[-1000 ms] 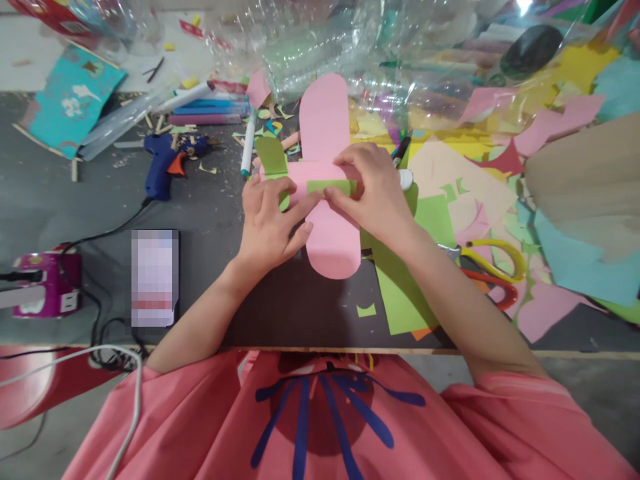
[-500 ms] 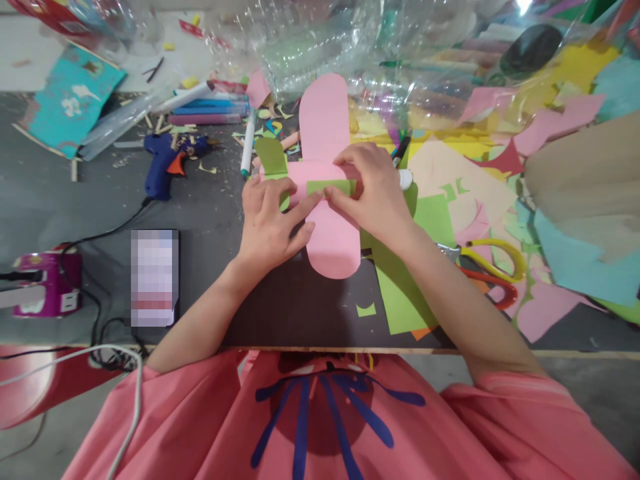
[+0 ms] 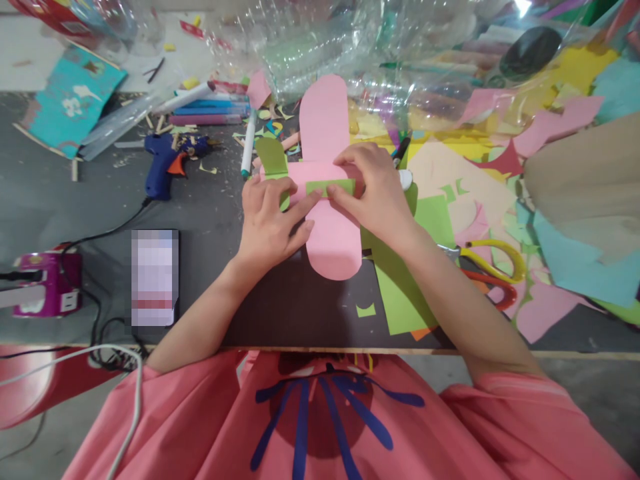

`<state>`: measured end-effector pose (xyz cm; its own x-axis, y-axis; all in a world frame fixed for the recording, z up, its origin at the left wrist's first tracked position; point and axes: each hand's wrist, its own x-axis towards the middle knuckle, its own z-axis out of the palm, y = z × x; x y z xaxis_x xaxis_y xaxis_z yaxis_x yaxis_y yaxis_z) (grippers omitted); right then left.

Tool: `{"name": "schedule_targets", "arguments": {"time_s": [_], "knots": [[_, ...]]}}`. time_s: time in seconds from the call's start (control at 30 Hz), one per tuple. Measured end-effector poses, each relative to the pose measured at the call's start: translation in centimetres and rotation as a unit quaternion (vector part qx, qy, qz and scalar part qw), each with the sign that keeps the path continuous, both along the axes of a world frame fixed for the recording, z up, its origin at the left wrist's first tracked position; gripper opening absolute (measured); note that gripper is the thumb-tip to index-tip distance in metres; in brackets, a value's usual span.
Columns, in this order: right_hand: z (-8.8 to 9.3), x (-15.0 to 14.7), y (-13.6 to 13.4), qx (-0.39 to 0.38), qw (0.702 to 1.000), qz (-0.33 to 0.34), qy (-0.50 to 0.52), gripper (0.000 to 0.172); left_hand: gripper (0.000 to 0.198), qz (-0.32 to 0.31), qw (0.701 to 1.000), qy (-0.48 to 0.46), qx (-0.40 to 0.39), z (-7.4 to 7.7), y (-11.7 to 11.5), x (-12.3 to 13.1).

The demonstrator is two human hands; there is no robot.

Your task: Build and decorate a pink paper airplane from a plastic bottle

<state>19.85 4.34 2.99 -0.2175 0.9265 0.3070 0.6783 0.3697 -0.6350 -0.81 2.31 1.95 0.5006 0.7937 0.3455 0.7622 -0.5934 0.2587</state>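
A long pink paper cut-out with rounded ends lies on the dark table in front of me. Across its middle sits a narrow green paper strip. My left hand rests flat on the pink paper, its index finger stretched out to the strip's left end. My right hand is curled over the strip's right end, thumb and fingers pressing it onto the pink paper. Another green piece curls up at the pink shape's left side.
A blue glue gun and markers lie at the left back, a phone at the left. Scissors and coloured paper scraps cover the right. Clear plastic bottles pile at the back. A green sheet lies under my right forearm.
Almost nothing has moved. My right thumb has shifted slightly along the green strip, and the pink paper's near end sits a touch lower.
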Motion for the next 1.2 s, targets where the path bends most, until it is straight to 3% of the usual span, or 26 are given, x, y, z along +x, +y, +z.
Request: {"name": "schedule_targets", "arguments": {"time_s": [0.63,1.2], "knots": [[0.6,0.4,0.2,-0.029,0.999,0.020,0.016,0.032,0.043,0.011,1.000,0.002,-0.007,0.0,0.1,0.1],[0.6,0.6,0.2,-0.038,0.998,0.030,0.029,0.025,0.050,-0.003,1.000,0.019,-0.003,0.2,-0.1,0.3]]}}
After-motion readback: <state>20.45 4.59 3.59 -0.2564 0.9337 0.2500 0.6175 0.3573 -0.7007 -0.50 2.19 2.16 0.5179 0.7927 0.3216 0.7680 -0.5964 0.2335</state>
